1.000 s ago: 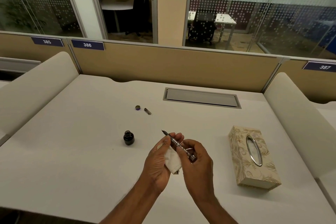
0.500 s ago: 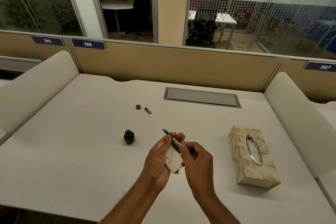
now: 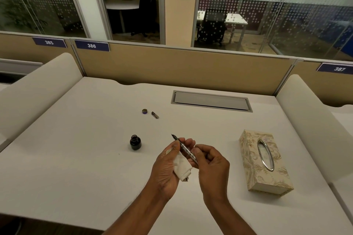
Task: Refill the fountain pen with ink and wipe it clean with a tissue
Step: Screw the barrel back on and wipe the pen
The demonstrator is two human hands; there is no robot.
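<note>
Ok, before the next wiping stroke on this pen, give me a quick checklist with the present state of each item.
1. Fountain pen held by both hands: ok.
2. Tissue in left hand, against the barrel: ok.
3. Right hand grips the rear end: ok.
4. Nib clear of the tissue, pointing away: ok.
5. Ink bottle capped: not ok; open, its cap lies apart.
6. Nib clean of ink: cannot tell.

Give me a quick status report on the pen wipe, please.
Left hand holds tissue round the pen. Right hand grips pen's rear. Ink bottle uncapped nearby.
</note>
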